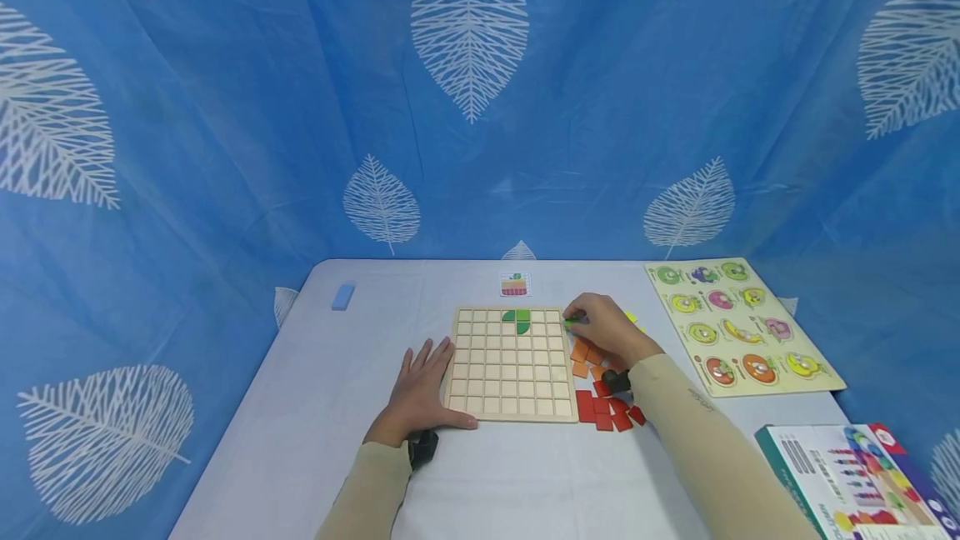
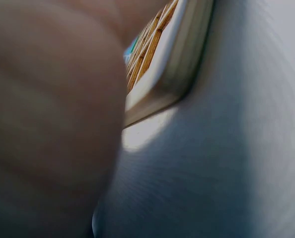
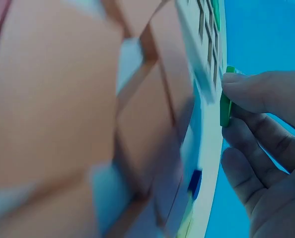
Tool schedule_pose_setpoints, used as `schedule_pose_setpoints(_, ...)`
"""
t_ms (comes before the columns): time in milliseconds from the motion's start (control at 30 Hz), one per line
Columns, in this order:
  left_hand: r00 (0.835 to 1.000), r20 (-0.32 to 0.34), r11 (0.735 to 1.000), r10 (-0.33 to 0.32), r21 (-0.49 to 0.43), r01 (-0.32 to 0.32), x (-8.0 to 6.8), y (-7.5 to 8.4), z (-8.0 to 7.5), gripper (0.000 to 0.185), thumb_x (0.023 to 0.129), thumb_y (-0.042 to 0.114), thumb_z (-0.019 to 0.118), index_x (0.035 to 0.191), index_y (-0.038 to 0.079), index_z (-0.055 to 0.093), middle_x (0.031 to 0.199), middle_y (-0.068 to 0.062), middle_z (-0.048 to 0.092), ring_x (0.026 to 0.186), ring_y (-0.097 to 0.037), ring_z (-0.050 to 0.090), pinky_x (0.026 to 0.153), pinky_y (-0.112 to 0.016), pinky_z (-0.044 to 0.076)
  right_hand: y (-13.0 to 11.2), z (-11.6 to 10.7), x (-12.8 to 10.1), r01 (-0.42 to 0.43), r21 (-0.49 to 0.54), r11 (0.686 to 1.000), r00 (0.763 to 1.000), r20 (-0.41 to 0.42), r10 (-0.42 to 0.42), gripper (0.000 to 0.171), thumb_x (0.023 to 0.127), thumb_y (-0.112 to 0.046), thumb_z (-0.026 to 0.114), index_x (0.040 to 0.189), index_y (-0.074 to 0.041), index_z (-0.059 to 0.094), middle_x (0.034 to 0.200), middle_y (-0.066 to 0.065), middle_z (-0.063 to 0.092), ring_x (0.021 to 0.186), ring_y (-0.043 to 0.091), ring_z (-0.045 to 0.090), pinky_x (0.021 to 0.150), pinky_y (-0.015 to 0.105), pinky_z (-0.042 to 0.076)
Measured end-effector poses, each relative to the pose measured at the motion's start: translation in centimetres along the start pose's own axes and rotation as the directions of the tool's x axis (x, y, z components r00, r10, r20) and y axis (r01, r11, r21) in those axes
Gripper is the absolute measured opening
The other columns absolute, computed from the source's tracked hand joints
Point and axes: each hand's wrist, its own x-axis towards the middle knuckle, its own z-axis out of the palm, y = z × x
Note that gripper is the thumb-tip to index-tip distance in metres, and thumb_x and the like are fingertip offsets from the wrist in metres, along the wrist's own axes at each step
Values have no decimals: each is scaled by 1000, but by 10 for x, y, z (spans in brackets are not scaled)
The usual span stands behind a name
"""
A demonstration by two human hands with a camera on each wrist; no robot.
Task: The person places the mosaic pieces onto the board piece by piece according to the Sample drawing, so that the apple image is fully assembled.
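Observation:
A wooden grid board (image 1: 510, 372) lies flat in the middle of the table. Near its far edge, a green square tile (image 1: 522, 316) sits in a cell with two green rounded tiles beside it. My left hand (image 1: 422, 390) rests with fingers spread along the board's left side, thumb at the near left corner. In the left wrist view the hand (image 2: 53, 114) covers much of the frame. Just off the board's right side, my right hand (image 1: 606, 327) pinches a small green tile (image 3: 226, 104) between thumb and fingertips, above the loose tiles.
Orange tiles (image 1: 581, 351) and red tiles (image 1: 602, 407) lie right of the board, with yellow ones (image 1: 630, 317) behind. A picture card (image 1: 515, 284) stands beyond the board. Farther out are a blue block (image 1: 342, 297), a fruit puzzle board (image 1: 708, 357) and a printed box (image 1: 817, 457).

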Motion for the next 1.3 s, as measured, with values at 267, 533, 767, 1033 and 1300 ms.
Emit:
schedule_pose_setpoints(267, 1000, -4, 1000, 0, 6, 0, 0, -2, 2, 146, 55, 81, 87, 167, 8, 30, 172, -7, 26, 159, -33, 11, 126, -56, 1, -19, 15, 12, 42, 18, 999, 998, 34, -43, 18, 96, -2, 77, 114, -2, 77, 114, 8, 69, 106, 27, 67, 92, 46, 57)
schedule_pose_setpoints(533, 1000, -3, 1000, 1, -12, -1, 0, -1, 1, 145, 55, 80, 88, 167, 8, 29, 172, -7, 25, 159, -33, 10, 126, -56, -1, -37, 25, 22, 62, 46, 997, 997, 48, -64, 20, 95, -4, 79, 115, -4, 77, 112, 5, 71, 105, 24, 68, 92, 44, 58)
schedule_pose_setpoints(767, 1000, -2, 1000, 7, -17, -7, 0, -2, 1, 145, 55, 79, 89, 166, 7, 30, 172, -9, 26, 159, -35, 12, 125, -57, 1, -48, 37, 30, 78, 76, 994, 996, 40, -81, 18, 94, -7, 81, 111, -6, 78, 109, 3, 70, 102, 20, 69, 89, 39, 58)
schedule_pose_setpoints(1033, 1000, 7, 1000, -5, 10, 5, 2, -3, 2, 145, 56, 83, 86, 168, 9, 28, 172, -6, 25, 159, -33, 10, 126, -56, -1, -57, 49, 36, 117, 91, 989, 992, 36, -121, 16, 95, -4, 80, 111, -6, 79, 110, 4, 71, 100, 19, 69, 88, 39, 58)
schedule_pose_setpoints(1300, 1000, 7, 1000, 1, -3, -1, 1, -3, 0, 145, 56, 83, 86, 167, 9, 29, 172, -6, 25, 159, -33, 10, 125, -56, -1, -60, 59, 40, 123, 107, 987, 991, 41, -128, 19, 94, -5, 81, 113, -5, 79, 112, 5, 72, 103, 20, 70, 91, 34, 58)
